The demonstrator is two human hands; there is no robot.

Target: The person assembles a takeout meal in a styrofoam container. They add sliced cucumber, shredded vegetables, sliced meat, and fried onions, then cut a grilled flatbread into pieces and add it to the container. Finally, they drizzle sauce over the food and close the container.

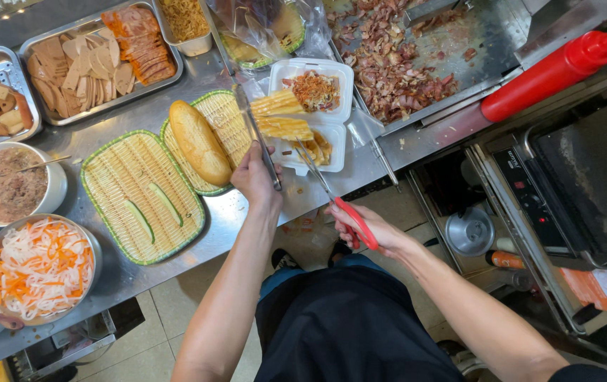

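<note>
My left hand (255, 177) grips long metal tongs (250, 124) that reach up along the left edge of an open white foam box (335, 71). Pale yellow strips of food (280, 117) lie at the box's left side, beside the tongs' tips. Shredded brown filling (314, 90) sits in the box's upper half. My right hand (371, 230) holds red-handled scissors (332, 194), whose blades point up-left into the box's lower half, touching the yellow food there.
A baguette (199, 141) lies on a green-rimmed woven tray (229, 117); a second woven tray (116, 177) holds two cucumber slices. Bowls of pickled carrot (38, 269) and minced paste (10, 185) stand at the left. A griddle with chopped meat (395, 64), a red squeeze bottle (551, 71) and a press grill (586, 184) stand to the right.
</note>
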